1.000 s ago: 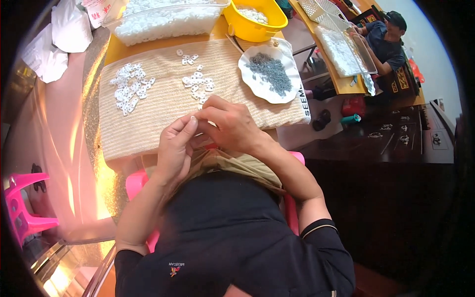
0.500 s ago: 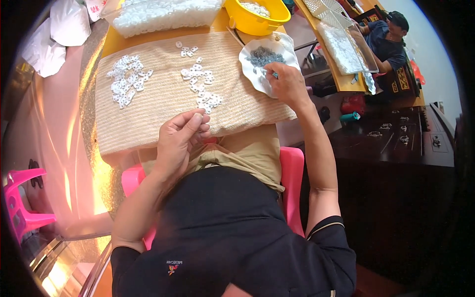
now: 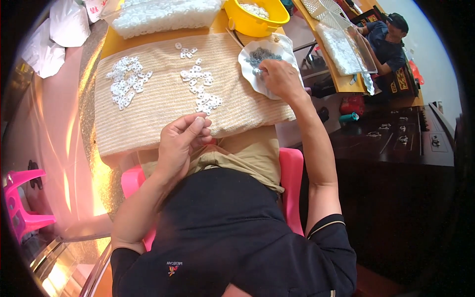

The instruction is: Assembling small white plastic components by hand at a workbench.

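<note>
From my remote view, the dark shirt (image 3: pixel 232 227) is nearest, its lower part cut off by the frame; it bears a small emblem (image 3: pixel 171 270) with inverted lettering. Left hand (image 3: pixel 183 141): thumb and forefinger pressed together; anything pinched there is too small for me to confirm. Just beyond, white pieces (image 3: pixel 209 103) lie in loose groups on the striped cloth (image 3: pixel 158 116). Right hand (image 3: pixel 282 80): fingers curled over the wavy white plate (image 3: pixel 251 81), at the grey pieces (image 3: pixel 262 52), partly covering them; I cannot tell whether the fingertips grip one. Farther: a clear tub (image 3: pixel 148 33), cropped above, and a yellow basin (image 3: pixel 250 28). Upper left, a cropped bag (image 3: pixel 95 10) carries red print. A co-worker (image 3: pixel 388 48) sits at upper right, hands indistinct.
</note>
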A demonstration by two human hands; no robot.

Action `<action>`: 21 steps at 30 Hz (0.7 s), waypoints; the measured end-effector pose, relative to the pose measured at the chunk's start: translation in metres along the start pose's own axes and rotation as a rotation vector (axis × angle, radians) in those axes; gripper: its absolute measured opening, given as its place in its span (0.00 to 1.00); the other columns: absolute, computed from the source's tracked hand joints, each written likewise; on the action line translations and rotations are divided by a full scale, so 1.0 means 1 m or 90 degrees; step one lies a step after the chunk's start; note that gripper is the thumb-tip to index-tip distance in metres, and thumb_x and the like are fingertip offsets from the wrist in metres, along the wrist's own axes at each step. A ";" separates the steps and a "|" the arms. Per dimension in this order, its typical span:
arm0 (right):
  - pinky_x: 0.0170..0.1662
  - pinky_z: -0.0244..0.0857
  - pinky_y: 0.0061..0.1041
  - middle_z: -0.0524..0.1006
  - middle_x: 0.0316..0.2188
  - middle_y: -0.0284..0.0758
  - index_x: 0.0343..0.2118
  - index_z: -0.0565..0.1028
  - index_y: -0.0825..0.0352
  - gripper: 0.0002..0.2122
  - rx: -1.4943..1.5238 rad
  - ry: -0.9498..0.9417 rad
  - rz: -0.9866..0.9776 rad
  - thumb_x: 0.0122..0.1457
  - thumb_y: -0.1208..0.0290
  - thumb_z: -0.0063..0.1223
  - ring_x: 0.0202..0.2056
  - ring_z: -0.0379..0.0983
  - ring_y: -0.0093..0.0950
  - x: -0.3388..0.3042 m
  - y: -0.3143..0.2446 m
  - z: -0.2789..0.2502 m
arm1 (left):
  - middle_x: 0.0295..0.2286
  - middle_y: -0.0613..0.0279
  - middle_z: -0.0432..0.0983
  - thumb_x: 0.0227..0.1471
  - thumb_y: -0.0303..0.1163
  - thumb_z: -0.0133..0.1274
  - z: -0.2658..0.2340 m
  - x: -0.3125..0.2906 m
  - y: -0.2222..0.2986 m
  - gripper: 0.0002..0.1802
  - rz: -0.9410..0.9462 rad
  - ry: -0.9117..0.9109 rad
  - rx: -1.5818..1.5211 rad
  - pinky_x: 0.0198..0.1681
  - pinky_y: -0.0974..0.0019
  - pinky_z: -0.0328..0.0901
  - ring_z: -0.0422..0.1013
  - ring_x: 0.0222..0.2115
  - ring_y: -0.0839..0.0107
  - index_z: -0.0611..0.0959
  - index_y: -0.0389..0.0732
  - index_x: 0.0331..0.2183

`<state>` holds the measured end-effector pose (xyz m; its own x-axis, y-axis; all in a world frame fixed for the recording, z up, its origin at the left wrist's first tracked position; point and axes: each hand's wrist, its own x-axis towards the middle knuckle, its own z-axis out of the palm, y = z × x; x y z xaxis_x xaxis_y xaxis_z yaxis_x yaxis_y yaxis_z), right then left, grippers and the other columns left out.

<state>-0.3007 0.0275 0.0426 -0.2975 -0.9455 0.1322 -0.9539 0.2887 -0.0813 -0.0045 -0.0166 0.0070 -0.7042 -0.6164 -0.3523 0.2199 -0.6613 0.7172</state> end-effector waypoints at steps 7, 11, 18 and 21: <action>0.40 0.66 0.39 0.77 0.29 0.48 0.33 0.74 0.68 0.07 0.044 -0.048 0.011 0.53 0.76 0.47 0.36 0.74 0.45 0.004 0.006 0.002 | 0.33 0.59 0.76 0.56 0.31 0.53 0.000 0.002 0.000 0.14 -0.001 -0.002 -0.001 0.36 0.72 0.72 0.72 0.30 0.77 0.77 0.32 0.41; 0.38 0.66 0.37 0.76 0.29 0.47 0.39 0.69 0.67 0.09 0.147 0.013 0.035 0.55 0.78 0.47 0.34 0.74 0.46 -0.003 0.011 0.005 | 0.33 0.59 0.76 0.56 0.31 0.53 -0.001 0.002 0.001 0.13 -0.002 0.001 -0.004 0.36 0.72 0.72 0.72 0.30 0.78 0.77 0.32 0.41; 0.30 0.66 0.26 0.74 0.30 0.37 0.40 0.66 0.67 0.08 0.325 0.165 -0.022 0.59 0.76 0.49 0.26 0.73 0.29 -0.021 0.002 0.003 | 0.33 0.59 0.76 0.55 0.30 0.54 -0.001 0.000 -0.003 0.13 0.019 -0.001 -0.003 0.36 0.72 0.72 0.72 0.30 0.77 0.77 0.35 0.42; 0.17 0.53 0.11 0.73 0.32 0.30 0.42 0.65 0.65 0.09 0.788 0.082 0.085 0.59 0.76 0.50 0.18 0.60 0.13 -0.037 -0.036 0.000 | 0.32 0.59 0.77 0.55 0.29 0.53 0.000 -0.002 -0.005 0.12 0.013 0.008 0.001 0.36 0.72 0.72 0.73 0.30 0.77 0.77 0.36 0.42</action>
<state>-0.2552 0.0516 0.0403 -0.4578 -0.8778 0.1412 -0.2605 -0.0194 -0.9653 -0.0039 -0.0118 0.0038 -0.6915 -0.6350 -0.3445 0.2328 -0.6473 0.7258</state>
